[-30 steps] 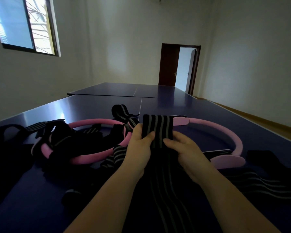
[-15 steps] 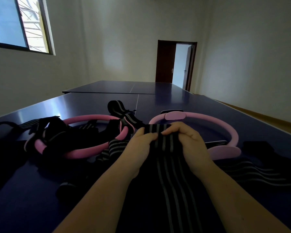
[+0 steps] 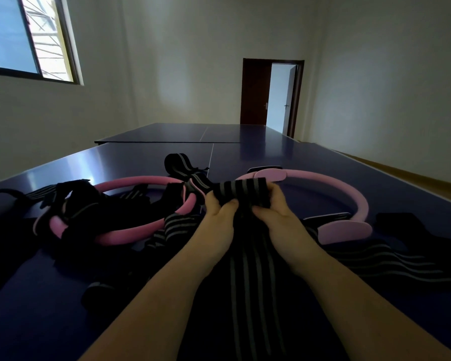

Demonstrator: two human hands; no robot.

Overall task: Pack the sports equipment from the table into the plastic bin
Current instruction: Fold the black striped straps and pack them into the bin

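A long black strap with grey stripes [image 3: 245, 190] runs from the bottom of the view up the middle of the dark blue table [image 3: 141, 157]. Its far end is folded into a short roll. My left hand [image 3: 220, 217] and my right hand [image 3: 276, 212] both grip that roll, thumbs underneath, fingers curled over the top. A pink exercise ring [image 3: 130, 183] lies to the left, draped with black straps [image 3: 73, 201]. A second pink ring [image 3: 349, 196] lies to the right. No plastic bin is in view.
More striped straps lie at the right [image 3: 391, 259] and behind the hands [image 3: 180, 162]. A second table top [image 3: 172, 132] joins on at the far end. An open door [image 3: 279, 97] is at the back, a window [image 3: 29, 37] at upper left.
The folded end of the strap has been turned over once more between my hands, and both hands with the roll sit slightly farther from me. The rings have not moved.
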